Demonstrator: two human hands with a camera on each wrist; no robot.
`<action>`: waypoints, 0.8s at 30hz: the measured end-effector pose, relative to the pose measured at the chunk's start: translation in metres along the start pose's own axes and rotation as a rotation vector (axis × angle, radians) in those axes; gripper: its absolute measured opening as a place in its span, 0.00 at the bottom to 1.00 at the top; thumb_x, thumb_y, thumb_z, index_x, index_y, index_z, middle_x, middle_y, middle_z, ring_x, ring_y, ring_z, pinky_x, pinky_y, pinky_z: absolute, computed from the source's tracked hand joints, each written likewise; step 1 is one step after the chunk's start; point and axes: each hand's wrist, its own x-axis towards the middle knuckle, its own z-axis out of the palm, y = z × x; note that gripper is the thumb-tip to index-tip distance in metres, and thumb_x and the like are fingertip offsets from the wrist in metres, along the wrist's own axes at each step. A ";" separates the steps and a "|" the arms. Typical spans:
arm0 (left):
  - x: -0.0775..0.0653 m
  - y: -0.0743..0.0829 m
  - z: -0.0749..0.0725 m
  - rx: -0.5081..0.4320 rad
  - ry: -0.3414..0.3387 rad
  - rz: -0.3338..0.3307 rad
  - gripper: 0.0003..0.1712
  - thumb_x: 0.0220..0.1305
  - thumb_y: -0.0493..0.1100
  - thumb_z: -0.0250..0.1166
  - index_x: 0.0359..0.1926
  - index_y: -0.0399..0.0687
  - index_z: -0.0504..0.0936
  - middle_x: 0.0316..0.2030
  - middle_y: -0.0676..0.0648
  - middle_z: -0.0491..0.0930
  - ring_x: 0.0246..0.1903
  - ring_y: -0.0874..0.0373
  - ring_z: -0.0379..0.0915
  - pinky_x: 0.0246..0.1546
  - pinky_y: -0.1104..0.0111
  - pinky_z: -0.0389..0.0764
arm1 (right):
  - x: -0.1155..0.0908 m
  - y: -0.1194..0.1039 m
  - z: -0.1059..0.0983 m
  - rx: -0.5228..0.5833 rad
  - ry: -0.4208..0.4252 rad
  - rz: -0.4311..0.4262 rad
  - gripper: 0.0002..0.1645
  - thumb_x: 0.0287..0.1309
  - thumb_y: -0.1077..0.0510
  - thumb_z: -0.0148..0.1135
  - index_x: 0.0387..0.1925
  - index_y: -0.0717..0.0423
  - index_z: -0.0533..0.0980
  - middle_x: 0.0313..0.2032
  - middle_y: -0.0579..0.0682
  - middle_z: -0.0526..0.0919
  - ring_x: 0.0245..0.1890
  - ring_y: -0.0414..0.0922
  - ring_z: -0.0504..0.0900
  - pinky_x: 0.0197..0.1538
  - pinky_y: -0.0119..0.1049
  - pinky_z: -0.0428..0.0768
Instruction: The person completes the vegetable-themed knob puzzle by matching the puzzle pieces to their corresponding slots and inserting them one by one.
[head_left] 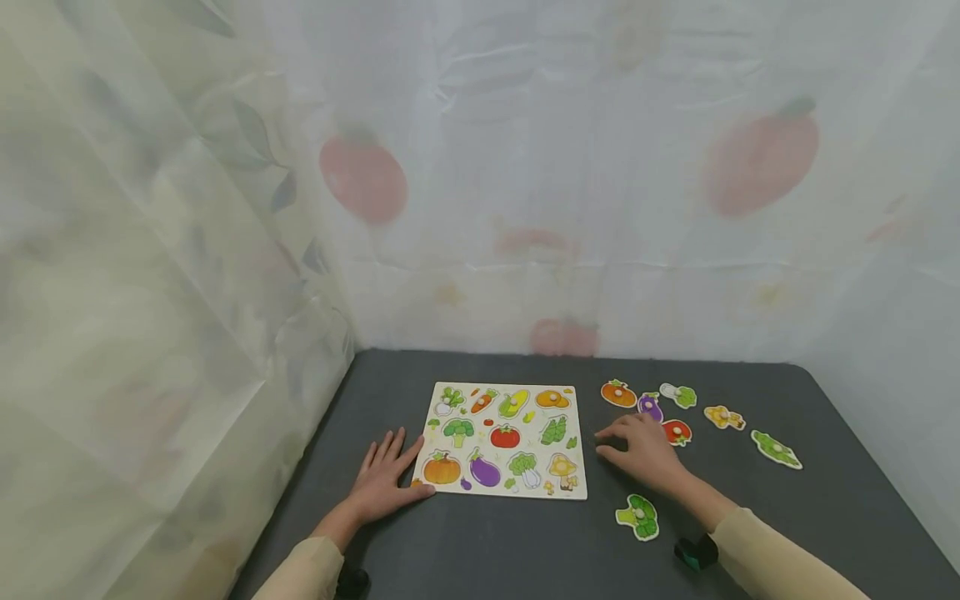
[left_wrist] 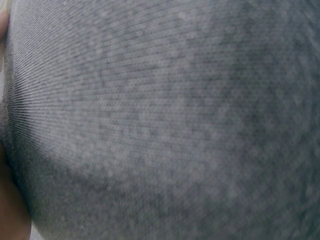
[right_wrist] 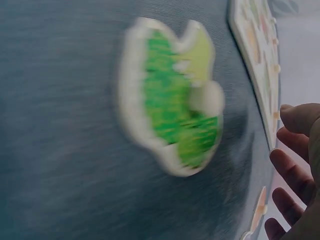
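Note:
A wooden knob puzzle board (head_left: 536, 447) with printed vegetables lies flat on the dark table. My left hand (head_left: 382, 482) rests with spread fingers at its left edge, the thumb at the near left corner. To the right of the board, my right hand (head_left: 643, 450) hovers palm down with loosely bent fingers and nothing between them. Just behind that hand lie an eggplant piece (head_left: 649, 407) and a tomato piece (head_left: 678, 432). Nearer to me is a broccoli piece (head_left: 638, 517); its white knob (right_wrist: 212, 99) shows large in the right wrist view.
Farther right lie a pumpkin piece (head_left: 618, 393), a bok choy piece (head_left: 679, 395), a mushroom piece (head_left: 724, 417) and a long green piece (head_left: 777, 449). Patterned curtains (head_left: 562, 208) hang behind the table and along its left side.

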 end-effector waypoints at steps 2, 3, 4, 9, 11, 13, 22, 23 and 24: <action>0.000 0.000 0.000 -0.003 0.002 0.006 0.58 0.59 0.77 0.62 0.82 0.59 0.54 0.81 0.38 0.42 0.79 0.38 0.30 0.75 0.40 0.32 | -0.011 0.001 -0.001 -0.012 -0.009 0.004 0.11 0.55 0.49 0.78 0.40 0.42 0.90 0.40 0.40 0.83 0.49 0.50 0.75 0.54 0.57 0.72; 0.000 -0.001 0.001 -0.006 0.003 0.008 0.58 0.59 0.77 0.63 0.82 0.59 0.54 0.81 0.38 0.42 0.79 0.38 0.30 0.75 0.40 0.32 | -0.016 0.002 -0.002 -0.017 -0.014 0.003 0.10 0.55 0.48 0.78 0.40 0.42 0.90 0.40 0.39 0.83 0.48 0.49 0.76 0.53 0.56 0.73; 0.000 -0.001 0.001 -0.007 0.007 0.009 0.58 0.59 0.77 0.63 0.82 0.58 0.54 0.81 0.38 0.42 0.79 0.38 0.30 0.75 0.40 0.32 | -0.020 0.002 -0.003 -0.025 -0.019 0.005 0.10 0.55 0.47 0.78 0.39 0.40 0.89 0.39 0.37 0.82 0.47 0.48 0.75 0.52 0.55 0.73; -0.001 -0.002 0.002 -0.019 0.026 0.015 0.58 0.59 0.76 0.64 0.81 0.57 0.55 0.80 0.37 0.43 0.79 0.38 0.32 0.75 0.41 0.32 | -0.043 0.001 -0.010 -0.049 -0.013 0.005 0.10 0.52 0.43 0.79 0.36 0.36 0.88 0.37 0.34 0.79 0.43 0.45 0.74 0.49 0.56 0.73; -0.002 -0.002 0.002 -0.031 0.037 0.022 0.58 0.58 0.75 0.65 0.81 0.55 0.56 0.80 0.36 0.44 0.79 0.36 0.33 0.74 0.40 0.32 | -0.052 0.000 -0.012 -0.059 -0.003 0.007 0.11 0.50 0.42 0.80 0.34 0.35 0.88 0.37 0.34 0.78 0.44 0.45 0.73 0.49 0.57 0.72; -0.002 -0.003 0.002 -0.032 0.049 0.027 0.58 0.58 0.75 0.66 0.81 0.54 0.57 0.80 0.35 0.45 0.78 0.35 0.34 0.74 0.39 0.33 | -0.060 -0.001 -0.014 -0.072 0.006 0.013 0.10 0.48 0.41 0.81 0.31 0.34 0.86 0.37 0.34 0.78 0.44 0.45 0.72 0.49 0.57 0.72; -0.002 0.001 -0.001 -0.023 0.029 0.017 0.58 0.59 0.75 0.66 0.81 0.55 0.56 0.80 0.36 0.44 0.79 0.36 0.32 0.74 0.39 0.33 | -0.086 -0.001 -0.019 -0.124 0.016 0.045 0.16 0.45 0.35 0.81 0.22 0.26 0.77 0.36 0.33 0.77 0.44 0.45 0.73 0.46 0.53 0.73; -0.002 0.001 -0.001 -0.021 0.022 0.014 0.58 0.59 0.75 0.65 0.81 0.55 0.56 0.80 0.36 0.44 0.79 0.36 0.32 0.74 0.39 0.32 | -0.088 -0.001 -0.019 -0.126 0.011 0.052 0.17 0.45 0.35 0.81 0.22 0.25 0.77 0.36 0.32 0.76 0.44 0.44 0.73 0.46 0.53 0.73; -0.002 0.002 -0.002 -0.015 0.017 0.011 0.58 0.59 0.75 0.65 0.81 0.56 0.56 0.80 0.36 0.44 0.79 0.36 0.32 0.74 0.39 0.33 | -0.091 -0.002 -0.019 -0.127 0.008 0.061 0.17 0.45 0.35 0.81 0.22 0.25 0.77 0.36 0.32 0.76 0.44 0.44 0.73 0.46 0.53 0.73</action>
